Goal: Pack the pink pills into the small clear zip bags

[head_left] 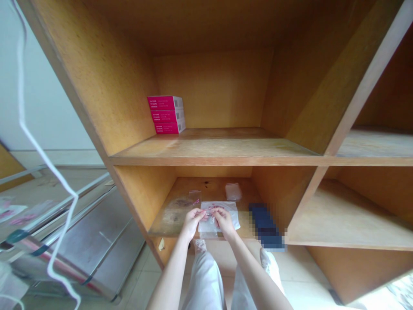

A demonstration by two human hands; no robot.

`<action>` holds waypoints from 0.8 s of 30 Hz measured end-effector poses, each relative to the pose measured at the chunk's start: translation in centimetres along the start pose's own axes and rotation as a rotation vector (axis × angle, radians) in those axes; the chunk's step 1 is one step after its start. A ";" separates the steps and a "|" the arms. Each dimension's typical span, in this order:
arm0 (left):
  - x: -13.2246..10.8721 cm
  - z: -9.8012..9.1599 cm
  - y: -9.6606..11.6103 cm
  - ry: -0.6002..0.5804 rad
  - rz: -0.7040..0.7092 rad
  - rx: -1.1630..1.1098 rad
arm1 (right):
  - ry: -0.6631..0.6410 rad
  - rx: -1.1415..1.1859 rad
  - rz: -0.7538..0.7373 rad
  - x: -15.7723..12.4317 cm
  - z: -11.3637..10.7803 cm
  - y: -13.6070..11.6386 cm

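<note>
My left hand (193, 220) and my right hand (224, 220) are close together over the lower shelf. Each pinches an edge of a small clear plastic bag (210, 223) held between them. Underneath lies a white sheet or pouch (231, 211) with small pink pieces on it, too small to name. Behind my left hand, a second clear bag (195, 196) holds a few pink bits. A stack of clear bags (232, 191) rests further back on the right.
Three pink boxes (167, 116) are stacked on the upper shelf (219, 148). A blurred dark blue object (266, 226) lies at the lower shelf's right. At left stand a metal cart (93, 241) and a hanging white cable (48, 159). The wooden divider (303, 206) bounds the right side.
</note>
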State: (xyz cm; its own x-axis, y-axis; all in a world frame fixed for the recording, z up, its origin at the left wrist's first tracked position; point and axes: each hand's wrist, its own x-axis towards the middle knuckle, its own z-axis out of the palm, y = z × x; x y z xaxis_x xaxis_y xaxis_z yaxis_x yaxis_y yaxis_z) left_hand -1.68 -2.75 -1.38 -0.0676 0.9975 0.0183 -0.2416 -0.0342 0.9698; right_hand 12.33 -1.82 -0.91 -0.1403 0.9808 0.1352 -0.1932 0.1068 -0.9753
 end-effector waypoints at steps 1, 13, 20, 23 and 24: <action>0.0 0.0 0.0 0.000 -0.004 -0.003 | 0.008 0.000 -0.002 0.0 0.0 0.0; -0.3 0.3 1.2 0.021 -0.063 -0.198 | 0.075 0.034 0.024 0.1 -0.1 0.2; -0.3 0.2 0.8 0.001 -0.046 -0.223 | 0.083 0.049 0.019 0.1 -0.2 0.1; -0.3 0.1 0.8 0.004 -0.053 -0.229 | 0.080 0.063 0.024 0.1 -0.2 0.0; -0.3 0.1 0.8 0.004 -0.057 -0.230 | 0.081 0.067 0.027 0.1 -0.2 0.0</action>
State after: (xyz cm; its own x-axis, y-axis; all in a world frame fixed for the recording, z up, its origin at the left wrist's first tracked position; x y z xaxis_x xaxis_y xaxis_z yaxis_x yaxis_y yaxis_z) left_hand -1.80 -3.04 -0.61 -0.0518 0.9980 -0.0360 -0.4589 0.0082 0.8885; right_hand 12.48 -1.71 -0.92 -0.0676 0.9935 0.0921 -0.2551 0.0720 -0.9642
